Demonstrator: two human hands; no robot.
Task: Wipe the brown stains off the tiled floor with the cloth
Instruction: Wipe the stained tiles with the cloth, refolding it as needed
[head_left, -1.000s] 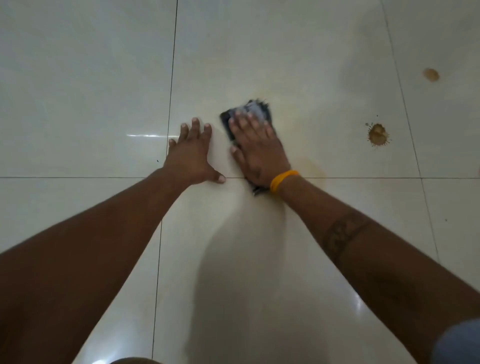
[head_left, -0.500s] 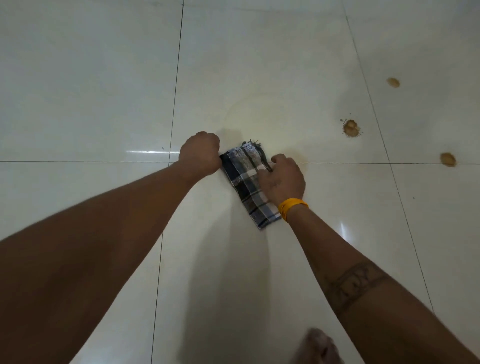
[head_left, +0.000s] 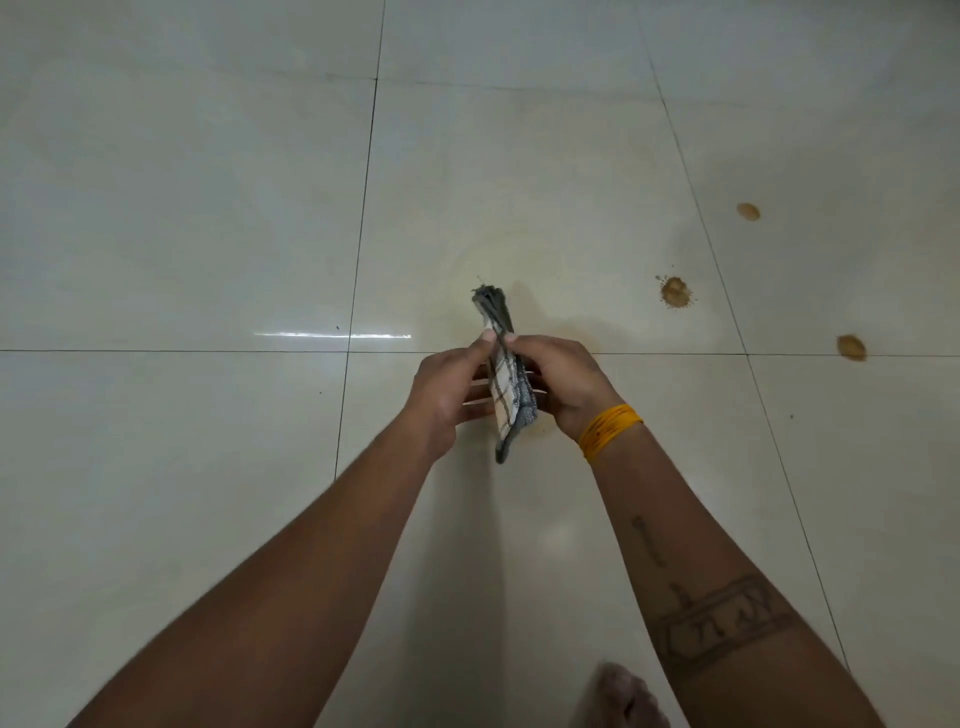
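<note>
The left hand (head_left: 451, 387) and right hand (head_left: 563, 382) pinch the folded checked cloth (head_left: 505, 374) between them, held up off the tiled floor (head_left: 182, 208). A faint yellowish smear (head_left: 519, 265) remains beyond the cloth; rightward, three brown stains (head_left: 675, 292) sit unwiped.

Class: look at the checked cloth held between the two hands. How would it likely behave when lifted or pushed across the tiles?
The cloth is probably floppy: its lower end droops below the left hand and right hand. It seems light, held by fingertips alone. On the glossy floor it would likely slide easily.
</note>
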